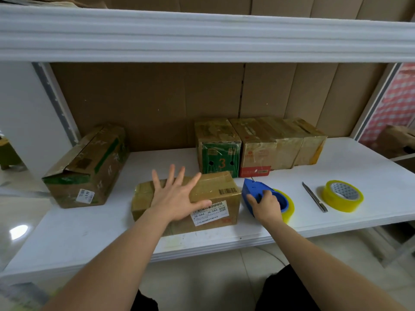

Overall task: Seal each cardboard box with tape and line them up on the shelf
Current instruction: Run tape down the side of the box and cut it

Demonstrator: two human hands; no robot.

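Both forearms reach in from the bottom edge, up over the front lip of the white shelf (pixel 89 239).

Left hand (pixel 177 198): palm down, fingers straight and spread wide, flat over the top of the front box (pixel 215 191). No curl round anything, so the grip is fully open; whether the palm touches or hovers just above, I cannot tell. That box lies near the shelf's front edge, top flaps shut under glossy tape, white barcode label (pixel 208 213) on its near face (thumb tip sits at the label's upper edge).

Right hand (pixel 266 206): fingers curled round the handle of the blue dispenser (pixel 256 190), grip closed on it. Dispenser rests on the shelf just right of the front box, its yellow roll (pixel 288 208) showing behind the hand.

Further right, well apart from the hand: a knife (pixel 314 197) lying flat, then a spare roll (pixel 342 196) on its side, core facing up.

Left, mid-depth: a long box (pixel 87 167) set at an angle, end flap looks lifted.

Back, against the cardboard backing: three boxes touching in a row – green box (pixel 219 149) with a "3" on the front, red-banded box (pixel 258 149), plain box (pixel 310 144). All taped.
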